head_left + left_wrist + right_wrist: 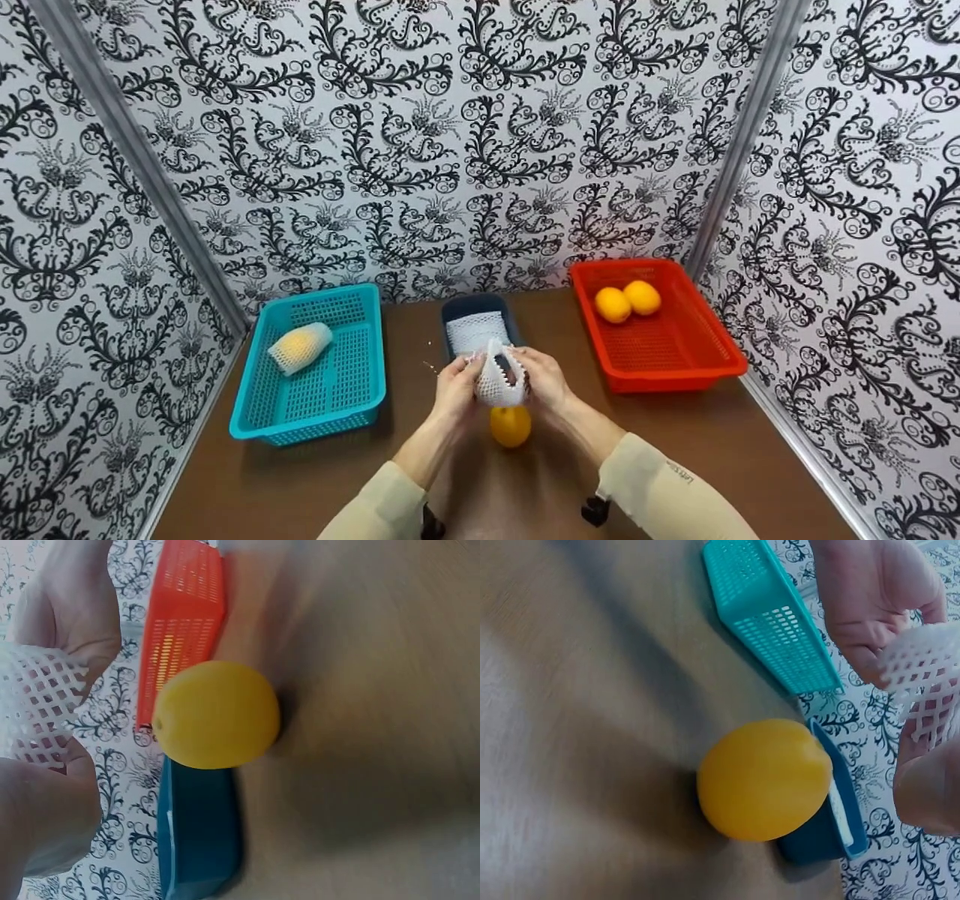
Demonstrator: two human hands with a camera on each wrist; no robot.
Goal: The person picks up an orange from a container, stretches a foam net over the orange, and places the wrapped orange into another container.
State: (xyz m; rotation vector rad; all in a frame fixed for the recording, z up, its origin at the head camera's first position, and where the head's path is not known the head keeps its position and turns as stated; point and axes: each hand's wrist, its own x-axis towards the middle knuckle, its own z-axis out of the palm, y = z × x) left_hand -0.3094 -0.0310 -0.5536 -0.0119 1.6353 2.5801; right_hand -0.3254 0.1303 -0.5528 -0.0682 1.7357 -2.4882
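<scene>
Both hands hold a white foam net sleeve (498,381) between them, its mouth stretched into a gap at the top. My left hand (456,386) pinches its left side and my right hand (546,381) its right side. On the table, just below and nearer than the sleeve, sits a smooth yellow-orange fruit (511,427), apparently an orange. Neither hand touches it in the left wrist view, where the fruit (216,715) stands apart from the netting (46,701). Some fingertips are hidden by the foam.
A dark blue bin (513,321) behind the hands holds more white foam netting (477,331). At left, a teal basket (381,367) contains one netted fruit (301,348). To the right, a red basket (675,373) contains two bare fruits (628,301). Patterned walls enclose the brown table (300,487).
</scene>
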